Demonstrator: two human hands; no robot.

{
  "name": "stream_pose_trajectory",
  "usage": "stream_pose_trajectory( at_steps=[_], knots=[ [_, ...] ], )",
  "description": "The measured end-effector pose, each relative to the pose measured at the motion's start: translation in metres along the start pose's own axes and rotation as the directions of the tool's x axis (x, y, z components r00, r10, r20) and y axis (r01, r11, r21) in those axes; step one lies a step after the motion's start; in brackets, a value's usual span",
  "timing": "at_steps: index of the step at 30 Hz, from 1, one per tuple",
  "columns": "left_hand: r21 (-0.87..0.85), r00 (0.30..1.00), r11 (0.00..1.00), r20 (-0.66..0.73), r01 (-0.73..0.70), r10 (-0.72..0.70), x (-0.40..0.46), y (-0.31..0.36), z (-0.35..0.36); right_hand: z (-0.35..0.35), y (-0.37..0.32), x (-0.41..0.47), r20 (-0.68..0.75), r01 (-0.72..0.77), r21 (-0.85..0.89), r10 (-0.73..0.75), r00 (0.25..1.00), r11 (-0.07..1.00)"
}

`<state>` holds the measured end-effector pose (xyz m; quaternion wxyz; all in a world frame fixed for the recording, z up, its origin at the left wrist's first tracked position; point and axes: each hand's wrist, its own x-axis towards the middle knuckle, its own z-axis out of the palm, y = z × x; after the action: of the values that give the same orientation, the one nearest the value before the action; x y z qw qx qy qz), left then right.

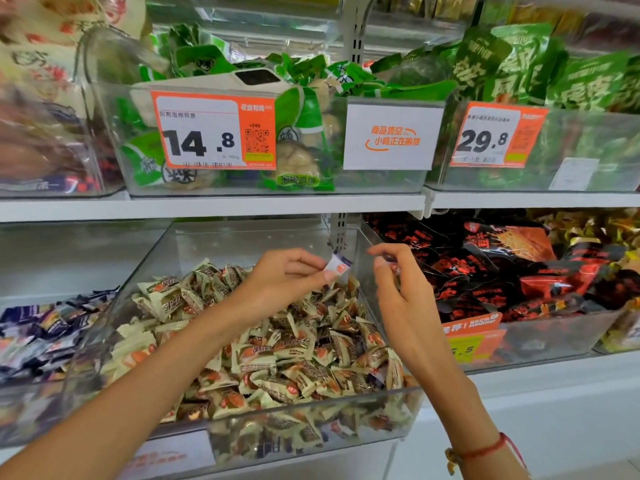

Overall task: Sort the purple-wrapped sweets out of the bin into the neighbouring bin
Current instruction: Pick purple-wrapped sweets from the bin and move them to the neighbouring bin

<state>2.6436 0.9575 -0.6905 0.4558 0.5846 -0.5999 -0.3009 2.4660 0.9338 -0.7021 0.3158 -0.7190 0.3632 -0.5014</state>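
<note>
Purple-edged and white, a small wrapped sweet is pinched between the thumb and fingertips of the left hand, held up above the rear of the clear middle bin. The right hand is raised just beside it, its thumb and forefinger closed on something small with a reddish spot; what that is cannot be told. The two hands are close but apart, with the sweet between them. A red cord bracelet circles the right wrist.

Below the hands, the middle bin is heaped with cream-and-brown wrapped sweets, the pile highest toward the left and front. Both forearms reach in over its front wall. Just to the left stands the neighbouring bin, which holds purple-wrapped sweets in a loose mass. To the right, another clear bin carries black and red snack packets, with an orange tag on its front.

On the shelf above, a clear bin holds green packets, fronted by an orange price tag reading 14.8 and a white card with orange lettering. Further right, another bin of green packets bears a price tag reading 29.8.
</note>
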Motion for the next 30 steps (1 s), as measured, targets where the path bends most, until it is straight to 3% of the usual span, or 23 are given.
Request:
stream_pose_trajectory(
  at_steps=[4, 8, 10, 12, 13, 14, 16, 19, 21, 23, 27, 28, 30],
  knots=[
    [-0.156, 0.998, 0.986, 0.027, -0.053, 0.058, -0.022, 0.024, 0.017, 0.006, -0.002, 0.001, 0.035, -0.011, 0.023, 0.010, 0.999, 1.000],
    [-0.232, 0.997, 0.972, 0.074, -0.018, 0.036, -0.021, 0.022, 0.023, 0.001, -0.004, 0.002, -0.107, 0.077, 0.033, -0.073, 0.992, 0.997],
    [0.080, 0.993, 0.996, 0.120, -0.028, 0.018, -0.011, 0.007, 0.021, -0.004, -0.002, 0.004, -0.162, 0.053, 0.011, -0.051, 0.985, 0.999],
    [0.520, 0.969, 0.850, 0.241, -0.082, -0.054, 0.002, -0.011, 0.022, -0.008, 0.001, 0.006, -0.177, 0.042, -0.014, -0.043, 0.983, 0.999],
    [0.637, 0.948, 0.760, 0.304, -0.125, -0.099, 0.009, -0.019, 0.025, -0.009, 0.002, 0.006, -0.175, 0.048, -0.018, -0.050, 0.983, 0.999],
    [0.678, 0.921, 0.717, 0.365, -0.162, -0.137, 0.016, -0.024, 0.027, -0.010, 0.003, 0.006, -0.175, 0.059, -0.015, -0.061, 0.983, 0.998],
    [0.660, 0.863, 0.730, 0.461, -0.177, -0.207, 0.029, -0.026, 0.030, -0.012, 0.002, 0.004, -0.186, 0.086, -0.012, -0.087, 0.979, 0.996],
    [0.692, 0.800, 0.691, 0.528, -0.211, -0.285, 0.042, -0.026, 0.033, -0.011, 0.001, 0.003, -0.223, 0.105, -0.009, -0.104, 0.969, 0.994],
    [0.738, 0.809, 0.635, 0.507, -0.230, -0.297, 0.042, -0.027, 0.036, -0.011, 0.003, 0.004, -0.242, 0.095, -0.020, -0.097, 0.965, 0.995],
    [0.764, 0.866, 0.614, 0.429, -0.196, -0.257, 0.039, -0.030, 0.036, -0.011, 0.006, 0.006, -0.219, 0.084, -0.053, -0.094, 0.971, 0.995],
    [0.844, 0.986, 0.530, 0.149, -0.084, -0.080, 0.030, -0.023, 0.032, -0.016, 0.013, 0.007, -0.194, 0.088, -0.099, -0.105, 0.975, 0.991],
    [0.835, 0.994, 0.545, 0.107, -0.077, -0.025, 0.028, -0.020, 0.032, -0.018, 0.014, 0.008, -0.194, 0.090, -0.099, -0.108, 0.975, 0.991],
    [0.684, 0.986, 0.719, 0.167, -0.124, 0.011, 0.023, -0.011, 0.035, -0.023, 0.016, 0.009, -0.185, 0.096, -0.118, -0.117, 0.976, 0.988]
  ],
)
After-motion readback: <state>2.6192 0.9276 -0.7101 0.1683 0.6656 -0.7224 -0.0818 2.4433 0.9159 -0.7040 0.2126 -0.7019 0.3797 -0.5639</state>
